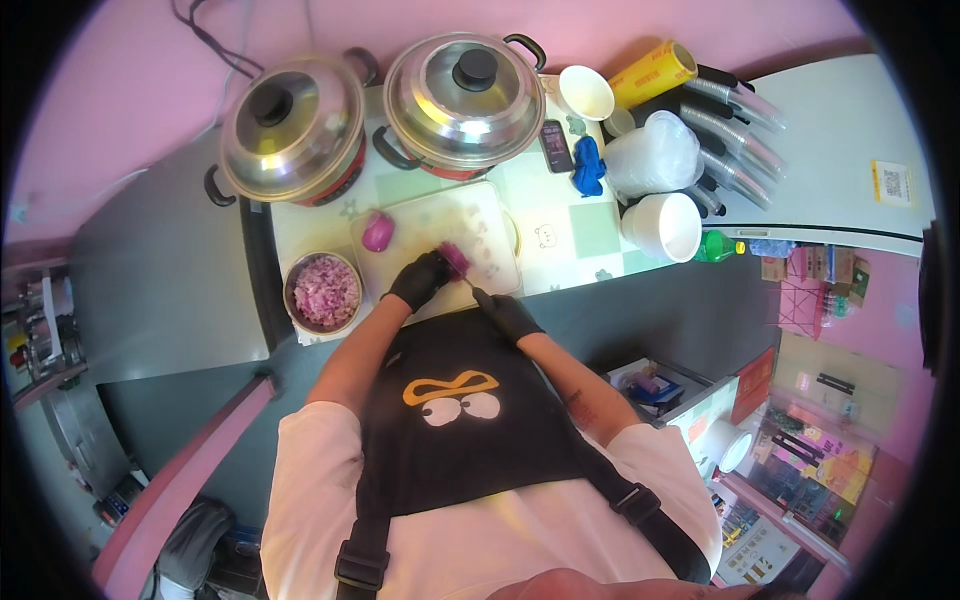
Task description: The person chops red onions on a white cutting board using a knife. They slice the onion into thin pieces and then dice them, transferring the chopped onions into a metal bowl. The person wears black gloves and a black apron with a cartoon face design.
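Observation:
My left hand (418,280), in a black glove, presses a cut piece of red onion (454,259) against the white cutting board (420,214). My right hand (508,313), gloved too, grips a knife (469,283) by its handle. The blade reaches to the onion beside my left fingers; much of it is hidden. On the board's upper left lies another peeled red onion (378,231). A metal bowl (290,315) heaped with chopped red onion (327,292) stands left of the board. Small wet bits cling to the board's right side.
Two lidded electric pots (292,135) (465,97) stand behind the board. To the right are a phone (556,146), a blue cloth-like item (589,166), white tubs (664,227), a roll of plastic wrap (652,73), stacked clear lids (727,142) and a green bottle (718,246).

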Tool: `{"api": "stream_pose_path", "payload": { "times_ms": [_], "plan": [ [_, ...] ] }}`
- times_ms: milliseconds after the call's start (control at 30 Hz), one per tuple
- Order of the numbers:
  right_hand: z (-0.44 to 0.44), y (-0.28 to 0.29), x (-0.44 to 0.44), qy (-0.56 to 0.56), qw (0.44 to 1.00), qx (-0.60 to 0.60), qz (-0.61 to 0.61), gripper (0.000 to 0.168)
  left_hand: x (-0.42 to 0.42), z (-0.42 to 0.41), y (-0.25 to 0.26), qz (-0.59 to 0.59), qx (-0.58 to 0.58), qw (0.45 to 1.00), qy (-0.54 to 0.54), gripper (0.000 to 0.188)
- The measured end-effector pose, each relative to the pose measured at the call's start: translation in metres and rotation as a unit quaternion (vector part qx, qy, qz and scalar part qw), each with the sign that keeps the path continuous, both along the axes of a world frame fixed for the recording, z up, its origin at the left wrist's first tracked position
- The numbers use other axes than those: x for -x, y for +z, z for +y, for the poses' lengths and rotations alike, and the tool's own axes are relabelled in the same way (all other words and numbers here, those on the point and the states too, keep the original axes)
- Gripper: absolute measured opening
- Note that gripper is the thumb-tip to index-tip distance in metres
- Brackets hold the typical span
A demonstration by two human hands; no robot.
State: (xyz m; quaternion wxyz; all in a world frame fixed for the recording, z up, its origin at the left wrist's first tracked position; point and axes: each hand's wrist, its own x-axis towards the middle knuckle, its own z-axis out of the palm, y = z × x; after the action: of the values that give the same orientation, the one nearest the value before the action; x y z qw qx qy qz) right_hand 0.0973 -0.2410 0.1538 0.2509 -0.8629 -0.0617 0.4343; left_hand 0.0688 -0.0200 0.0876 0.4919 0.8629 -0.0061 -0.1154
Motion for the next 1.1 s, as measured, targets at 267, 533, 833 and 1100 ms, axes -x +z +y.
{"api": "stream_pose_path", "payload": {
  "times_ms": [267, 533, 833, 1100],
  "plan": [
    [-0.003, -0.149, 0.016, 0.109, 0.985, -0.031, -0.129, 0.039, 0.002, 0.002, -0.02, -0.052, 0.103, 0.993, -0.003, 0.016],
    [0.025, -0.021, 0.009, 0.016, 0.998, -0.034, -0.041, 0.067, -0.004, 0.015, 0.01, 0.141, 0.102, 0.985, -0.005, 0.016],
    [0.012, -0.057, 0.022, -0.009, 0.998, -0.042, -0.05, 0.07, 0.005, 0.007, -0.066, -0.01, 0.113, 0.993, -0.009, 0.014],
    [0.029, -0.066, 0.022, -0.024, 0.996, -0.053, -0.072, 0.056, 0.004, 0.017, -0.03, -0.009, -0.039, 0.996, -0.082, 0.021]
  ]
}}
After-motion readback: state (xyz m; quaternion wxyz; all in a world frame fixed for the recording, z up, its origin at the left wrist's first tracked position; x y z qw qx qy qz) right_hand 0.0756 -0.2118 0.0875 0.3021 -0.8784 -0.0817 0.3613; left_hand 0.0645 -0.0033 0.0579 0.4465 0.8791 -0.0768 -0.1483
